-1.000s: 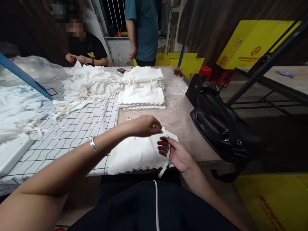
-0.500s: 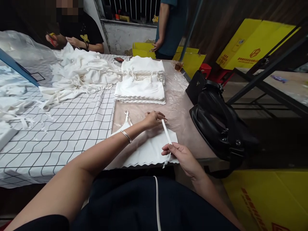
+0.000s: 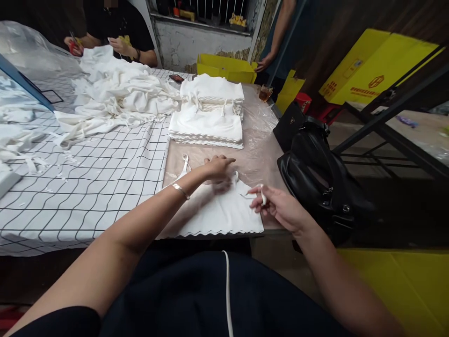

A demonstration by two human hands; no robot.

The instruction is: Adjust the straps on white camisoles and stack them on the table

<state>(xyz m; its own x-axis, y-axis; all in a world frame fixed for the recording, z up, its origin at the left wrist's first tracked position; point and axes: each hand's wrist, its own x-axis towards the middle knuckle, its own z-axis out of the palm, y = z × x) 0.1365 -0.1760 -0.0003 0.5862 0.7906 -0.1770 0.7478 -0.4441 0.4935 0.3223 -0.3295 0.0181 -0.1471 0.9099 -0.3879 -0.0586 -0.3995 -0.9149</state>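
Note:
A white camisole top (image 3: 213, 210) lies flat in front of me, its wavy hem at the table's near edge. One thin shoulder strap (image 3: 185, 161) stands in a loop at its upper left. Over the top's upper edge is my left hand (image 3: 218, 169), one finger stretched out and the lower fingers smeared by motion; I see nothing held in it. My right hand (image 3: 278, 203), at the garment's right edge, is closed in a pinch on a narrow white strap (image 3: 264, 196). A thin pointed line beside those fingers is too blurred to name.
Folded white tops (image 3: 206, 124) are stacked ahead, left of which lies a loose heap of white garments (image 3: 122, 93). Black bags (image 3: 308, 164) stand at the right edge, a glass of brown drink (image 3: 265, 92) behind. A co-worker's hand (image 3: 75, 47) holds red-handled scissors; another person stands beyond.
The strap stretched between my hands has come away from the left one. My right hand has moved up and right, while my left has shifted slightly left. The standing person has moved right.

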